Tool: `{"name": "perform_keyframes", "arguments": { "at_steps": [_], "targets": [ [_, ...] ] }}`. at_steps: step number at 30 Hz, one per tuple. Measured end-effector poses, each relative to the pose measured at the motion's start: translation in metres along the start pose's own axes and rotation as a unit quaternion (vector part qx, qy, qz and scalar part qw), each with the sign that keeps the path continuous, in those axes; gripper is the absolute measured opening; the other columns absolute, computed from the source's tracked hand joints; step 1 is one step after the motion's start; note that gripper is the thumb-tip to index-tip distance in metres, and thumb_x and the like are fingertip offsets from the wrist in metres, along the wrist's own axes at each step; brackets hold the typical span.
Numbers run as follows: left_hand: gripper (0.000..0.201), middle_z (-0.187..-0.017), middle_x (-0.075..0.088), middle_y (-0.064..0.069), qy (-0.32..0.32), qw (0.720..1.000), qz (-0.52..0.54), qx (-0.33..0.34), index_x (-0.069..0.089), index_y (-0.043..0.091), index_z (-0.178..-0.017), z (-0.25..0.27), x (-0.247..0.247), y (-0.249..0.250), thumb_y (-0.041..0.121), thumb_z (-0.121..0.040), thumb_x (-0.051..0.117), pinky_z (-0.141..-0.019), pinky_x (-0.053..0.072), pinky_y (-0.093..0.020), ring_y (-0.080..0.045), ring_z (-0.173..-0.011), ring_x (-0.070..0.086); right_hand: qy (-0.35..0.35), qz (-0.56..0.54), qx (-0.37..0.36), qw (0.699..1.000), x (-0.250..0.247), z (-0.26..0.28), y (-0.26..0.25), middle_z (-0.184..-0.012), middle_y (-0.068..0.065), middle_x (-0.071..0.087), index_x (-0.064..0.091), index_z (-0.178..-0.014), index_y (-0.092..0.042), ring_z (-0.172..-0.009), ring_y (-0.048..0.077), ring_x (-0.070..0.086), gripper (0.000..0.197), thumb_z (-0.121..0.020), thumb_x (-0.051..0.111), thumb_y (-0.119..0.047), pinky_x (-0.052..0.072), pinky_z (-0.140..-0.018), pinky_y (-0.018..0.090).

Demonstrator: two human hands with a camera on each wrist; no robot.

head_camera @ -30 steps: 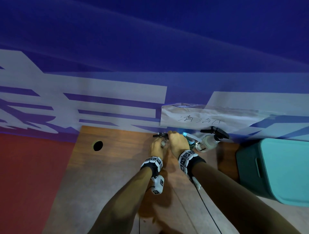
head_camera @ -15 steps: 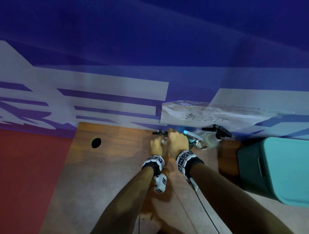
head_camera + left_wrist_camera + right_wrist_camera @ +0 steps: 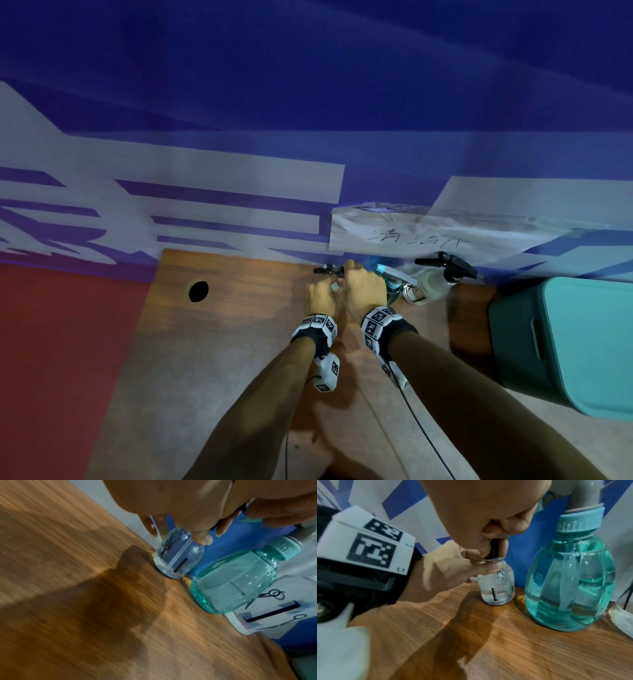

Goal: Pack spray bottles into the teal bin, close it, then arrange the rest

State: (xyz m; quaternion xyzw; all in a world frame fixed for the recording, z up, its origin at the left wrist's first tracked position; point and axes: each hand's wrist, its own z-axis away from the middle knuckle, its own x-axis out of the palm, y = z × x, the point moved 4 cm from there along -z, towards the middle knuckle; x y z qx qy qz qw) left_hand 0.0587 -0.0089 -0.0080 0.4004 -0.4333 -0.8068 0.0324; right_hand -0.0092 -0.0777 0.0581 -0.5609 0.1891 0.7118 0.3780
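Observation:
A small clear spray bottle with scissor prints stands on the wooden table, close to the back edge. My left hand grips its neck and shoulder, seen as the left hand in the right wrist view. My right hand curls over its black spray head; the black nozzle sticks out to the left. Just right of it stand a teal bottle and a larger clear bottle with a black trigger. The teal bin sits at the right with its lid down.
A blue and white banner with a taped paper sign hangs right behind the bottles. A round cable hole is in the table at the left. Red floor lies beyond the table's left edge.
Both hands stay on the small bottle in the same spot. Only the head view has shifted slightly.

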Motion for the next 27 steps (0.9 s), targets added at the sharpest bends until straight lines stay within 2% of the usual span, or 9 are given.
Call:
{"name": "perform_keyframes", "arguments": {
  "at_steps": [3, 7, 10, 13, 15, 19, 22, 25, 27],
  "targets": [
    [0.017, -0.096, 0.076, -0.011, -0.002, 1.0, -0.009, -0.006, 0.076, 0.018, -0.098, 0.0, -0.001, 0.001, 0.027, -0.091, 0.064, -0.078, 0.048, -0.031, -0.035, -0.092, 0.067, 0.001, 0.004, 0.001, 1.0, 0.001, -0.003, 0.0, -0.113, 0.009, 0.066, 0.049, -0.12, -0.009, -0.095, 0.033, 0.069, 0.032, -0.092, 0.056, -0.021, 0.05, -0.071, 0.037],
    [0.019, -0.091, 0.077, -0.01, -0.001, 1.0, -0.014, -0.001, 0.077, 0.019, -0.094, 0.0, -0.005, 0.005, 0.032, -0.088, 0.066, -0.082, 0.053, -0.036, -0.032, -0.088, 0.069, -0.001, 0.002, 0.003, 1.0, 0.003, -0.002, 0.001, -0.113, 0.009, 0.065, 0.048, -0.12, -0.009, -0.095, 0.032, 0.069, 0.03, -0.092, 0.056, -0.018, 0.049, -0.07, 0.037],
    [0.022, -0.088, 0.076, -0.007, -0.001, 1.0, -0.018, -0.002, 0.077, 0.02, -0.091, 0.001, -0.005, 0.006, 0.037, -0.087, 0.064, -0.076, 0.054, -0.034, -0.031, -0.085, 0.068, 0.015, -0.013, 0.006, 1.0, 0.005, -0.001, 0.003, -0.116, 0.009, 0.064, 0.049, -0.118, -0.01, -0.094, 0.033, 0.069, 0.028, -0.092, 0.058, -0.014, 0.051, -0.07, 0.038],
    [0.035, -0.088, 0.076, -0.007, -0.006, 1.0, -0.018, -0.001, 0.076, 0.018, -0.089, -0.002, -0.001, 0.003, 0.047, -0.083, 0.056, -0.074, 0.056, -0.037, -0.031, -0.084, 0.069, 0.018, -0.008, -0.003, 1.0, 0.006, 0.0, 0.005, -0.118, 0.01, 0.061, 0.047, -0.117, -0.009, -0.092, 0.033, 0.069, 0.025, -0.094, 0.054, -0.012, 0.052, -0.069, 0.039],
    [0.03, -0.089, 0.076, -0.008, -0.016, 1.0, -0.023, 0.002, 0.076, 0.016, -0.089, -0.001, -0.003, 0.004, 0.042, -0.085, 0.06, -0.074, 0.056, -0.037, -0.031, -0.083, 0.068, 0.02, -0.023, -0.001, 1.0, 0.007, 0.001, 0.006, -0.118, 0.01, 0.061, 0.045, -0.116, -0.01, -0.091, 0.033, 0.069, 0.024, -0.094, 0.055, -0.012, 0.052, -0.068, 0.039],
    [0.015, -0.092, 0.074, -0.01, -0.041, 0.998, -0.049, 0.009, 0.073, 0.012, -0.095, 0.001, -0.007, 0.007, 0.02, -0.088, 0.063, -0.074, 0.052, -0.033, -0.032, -0.087, 0.066, 0.024, -0.077, 0.01, 0.997, 0.007, 0.009, 0.009, -0.122, 0.008, 0.058, 0.044, -0.117, -0.013, -0.092, 0.034, 0.068, 0.028, -0.094, 0.058, -0.017, 0.053, -0.072, 0.041],
    [0.016, -0.097, 0.072, -0.009, -0.056, 0.996, -0.068, 0.019, 0.07, 0.011, -0.1, 0.006, -0.011, 0.012, 0.013, -0.086, 0.062, -0.077, 0.048, -0.031, -0.03, -0.093, 0.065, 0.029, -0.104, 0.003, 0.994, 0.002, 0.02, 0.012, -0.126, 0.007, 0.053, 0.043, -0.126, -0.015, -0.092, 0.034, 0.068, 0.039, -0.091, 0.059, -0.014, 0.055, -0.072, 0.043],
    [0.024, -0.112, 0.069, -0.007, -0.074, 0.992, -0.091, 0.054, 0.066, 0.012, -0.111, 0.01, -0.009, 0.015, 0.015, -0.087, 0.065, -0.085, 0.048, -0.032, -0.028, -0.104, 0.064, 0.038, -0.116, -0.008, 0.992, -0.006, 0.029, 0.013, -0.132, 0.006, 0.046, 0.038, -0.137, -0.015, -0.089, 0.035, 0.068, 0.054, -0.089, 0.06, -0.013, 0.056, -0.068, 0.046],
    [0.031, -0.118, 0.067, -0.004, -0.067, 0.994, -0.072, 0.054, 0.064, 0.016, -0.117, 0.012, -0.011, 0.014, 0.014, -0.086, 0.068, -0.089, 0.05, -0.033, -0.025, -0.108, 0.063, 0.04, -0.115, -0.013, 0.992, -0.01, 0.032, 0.014, -0.135, 0.005, 0.043, 0.035, -0.142, -0.016, -0.09, 0.034, 0.067, 0.061, -0.088, 0.061, -0.013, 0.056, -0.068, 0.045]
  ]
}}
